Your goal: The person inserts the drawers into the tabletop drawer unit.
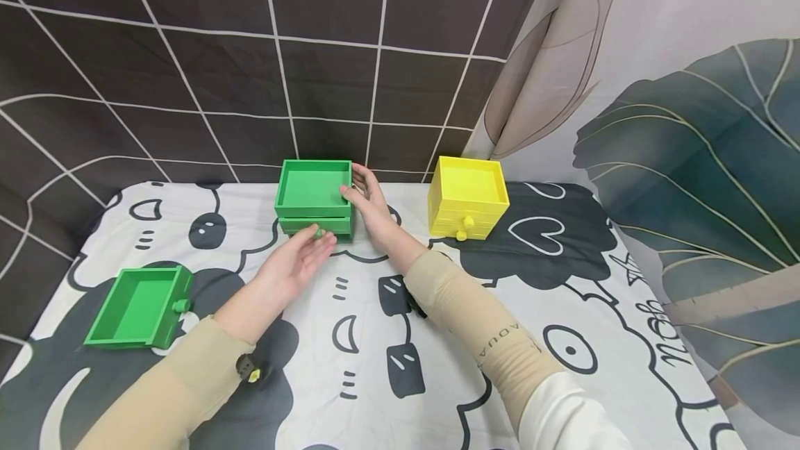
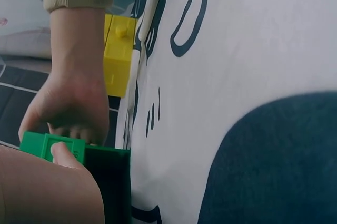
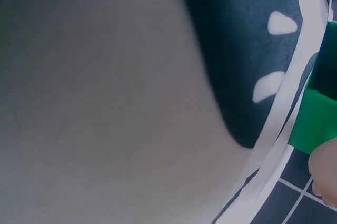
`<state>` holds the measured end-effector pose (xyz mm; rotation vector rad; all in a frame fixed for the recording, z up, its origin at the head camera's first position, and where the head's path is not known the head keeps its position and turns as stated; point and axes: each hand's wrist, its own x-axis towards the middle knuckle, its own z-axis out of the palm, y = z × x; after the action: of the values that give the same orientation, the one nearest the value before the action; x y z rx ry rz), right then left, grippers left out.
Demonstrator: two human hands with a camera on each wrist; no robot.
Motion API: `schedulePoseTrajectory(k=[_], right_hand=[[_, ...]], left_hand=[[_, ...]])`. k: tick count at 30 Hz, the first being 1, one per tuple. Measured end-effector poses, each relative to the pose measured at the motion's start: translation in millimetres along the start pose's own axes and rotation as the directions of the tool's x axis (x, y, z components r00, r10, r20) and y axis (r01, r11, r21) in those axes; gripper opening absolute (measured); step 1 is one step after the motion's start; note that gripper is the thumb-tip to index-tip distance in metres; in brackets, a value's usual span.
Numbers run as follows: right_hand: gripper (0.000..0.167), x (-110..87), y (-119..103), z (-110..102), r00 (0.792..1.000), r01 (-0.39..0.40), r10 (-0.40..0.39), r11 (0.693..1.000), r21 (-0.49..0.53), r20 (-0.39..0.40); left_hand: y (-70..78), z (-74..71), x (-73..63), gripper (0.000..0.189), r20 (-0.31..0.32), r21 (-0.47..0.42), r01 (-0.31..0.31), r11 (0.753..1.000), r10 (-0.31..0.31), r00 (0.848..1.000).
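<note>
A small green cabinet (image 1: 314, 186) with a shallow tray top stands near the back of the cloth. My right hand (image 1: 373, 210) grips its right side, thumb over the rim and fingers along the outer wall. At the front, my left hand (image 1: 294, 266) has its thumb at the face of a green drawer (image 1: 290, 226), beside the round knob (image 1: 320, 232), with the other fingers stretched out rather straight. Below that drawer the left wrist view shows a dark hollow. A loose green drawer (image 1: 140, 307) lies at the left, knob facing right.
A yellow cabinet (image 1: 470, 189) with two knobs and a tray top stands to the right. Black-and-white patterned cloth (image 1: 350, 367) covers the surface. Behind it hangs a dark gridded backdrop (image 1: 337, 82), with a leaf-patterned curtain (image 1: 687, 179) at the right.
</note>
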<state>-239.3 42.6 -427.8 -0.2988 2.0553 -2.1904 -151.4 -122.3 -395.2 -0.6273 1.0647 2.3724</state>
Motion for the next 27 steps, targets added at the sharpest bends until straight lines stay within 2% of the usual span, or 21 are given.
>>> schedulePoseTrajectory(k=[8,16,27], right_hand=[[0.067,-0.3,-0.1,2.3,1.000,0.016,-0.015,1.000,0.013,-0.007],[0.067,-2.6,-0.2,0.9,1.000,-0.006,0.006,1.000,0.015,-0.013],[0.062,-0.6,-9.7,-1.5,0.999,-0.047,0.049,0.996,0.077,-0.015]], left_hand=[[1.7,2.3,7.4,0.013,-0.010,0.044,-0.016,0.999,0.017,1.000],[-0.6,1.7,7.5,0.010,-0.028,0.029,-0.023,0.999,0.024,0.999],[-0.6,2.8,8.0,0.009,-0.025,0.018,-0.036,0.999,0.037,0.999]])
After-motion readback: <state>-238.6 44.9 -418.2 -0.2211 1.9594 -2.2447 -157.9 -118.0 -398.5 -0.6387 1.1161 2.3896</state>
